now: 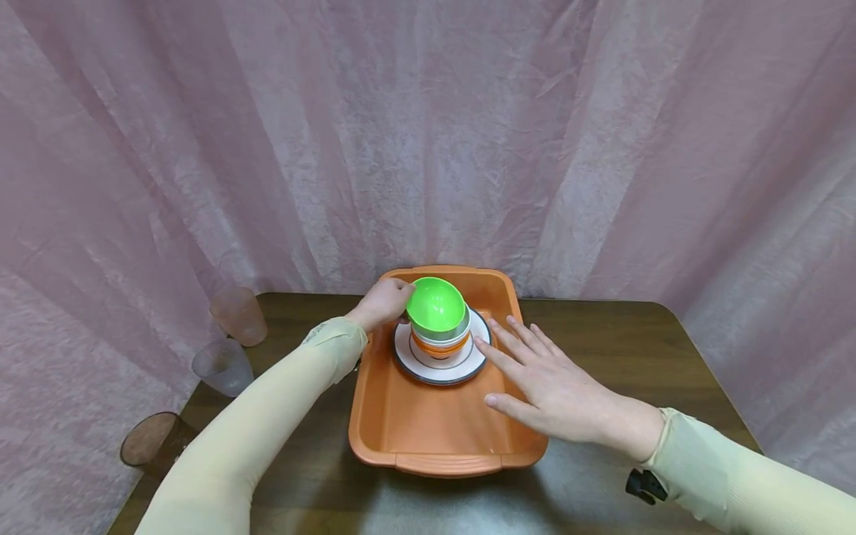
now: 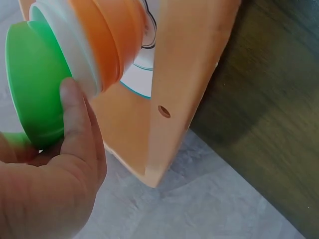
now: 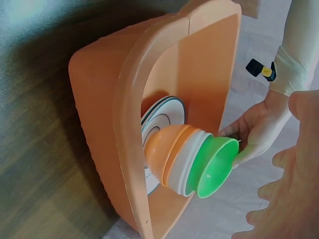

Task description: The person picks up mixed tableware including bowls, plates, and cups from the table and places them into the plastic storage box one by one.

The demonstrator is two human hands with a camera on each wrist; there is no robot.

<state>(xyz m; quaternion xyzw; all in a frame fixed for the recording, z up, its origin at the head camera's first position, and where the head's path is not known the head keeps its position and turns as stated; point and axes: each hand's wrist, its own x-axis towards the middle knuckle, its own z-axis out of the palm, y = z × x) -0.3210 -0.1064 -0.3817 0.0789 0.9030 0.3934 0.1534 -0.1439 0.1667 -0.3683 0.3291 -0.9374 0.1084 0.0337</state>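
My left hand [image 1: 386,299] pinches the rim of a bright green bowl [image 1: 436,306] between thumb and fingers. The bowl tilts at the top of a stack, its base overlapping the white bowls [image 3: 185,167] below. Under those come orange bowls [image 3: 167,149]. The stack stands on white plates [image 1: 431,374] with dark rims, inside an orange plastic tub [image 1: 435,423]. My right hand [image 1: 551,386] is held over the tub's right side with fingers spread, holding nothing; its fingertips are close to the plates' edge.
Left of the tub on the dark wooden table [image 1: 615,342] stand a pinkish cup [image 1: 239,318], a clear cup [image 1: 224,368] and a brown cup [image 1: 157,443], the last beside my left forearm. A pink curtain [image 1: 428,148] hangs behind the table.
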